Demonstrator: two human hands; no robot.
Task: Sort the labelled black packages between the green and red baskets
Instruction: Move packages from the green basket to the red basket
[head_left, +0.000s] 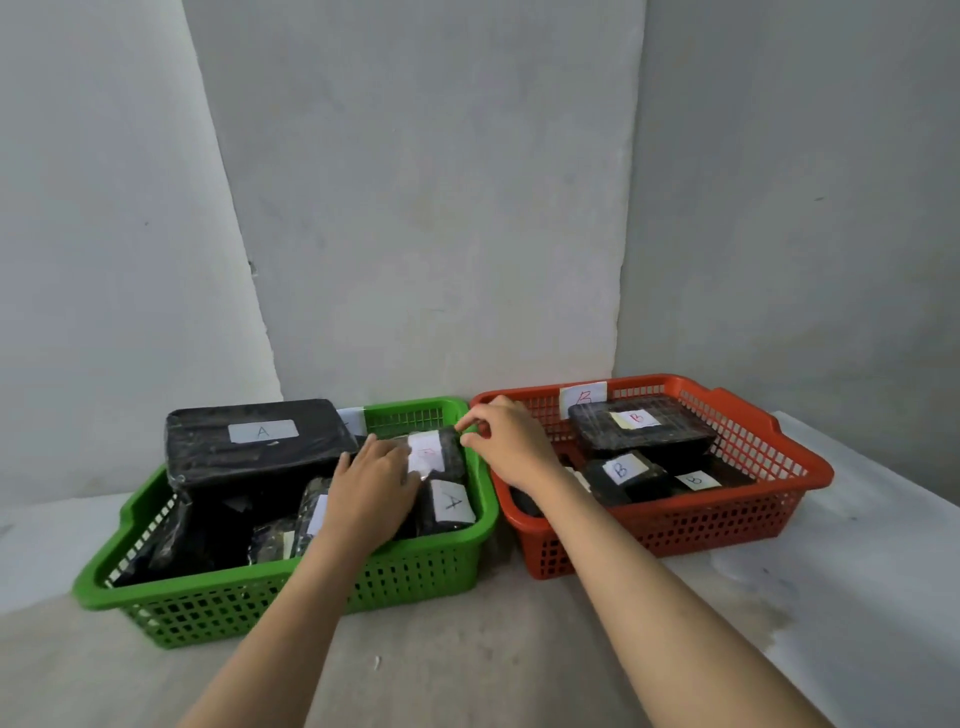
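Both hands on a package (434, 453) at the green basket's (291, 597) 2 o'clock corner.
Left hand (376, 480) lies flat on it; right hand (506, 441) pinches its far edge. Lift it level and clear the rim toward the red basket (727, 525) at 3 o'clock. Its faint red label looks like B, unconfirmed.

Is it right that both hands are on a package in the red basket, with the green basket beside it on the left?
Not quite. The head view shows the left hand and right hand on a package in the green basket, not the red one. The red basket sits beside it on the right.
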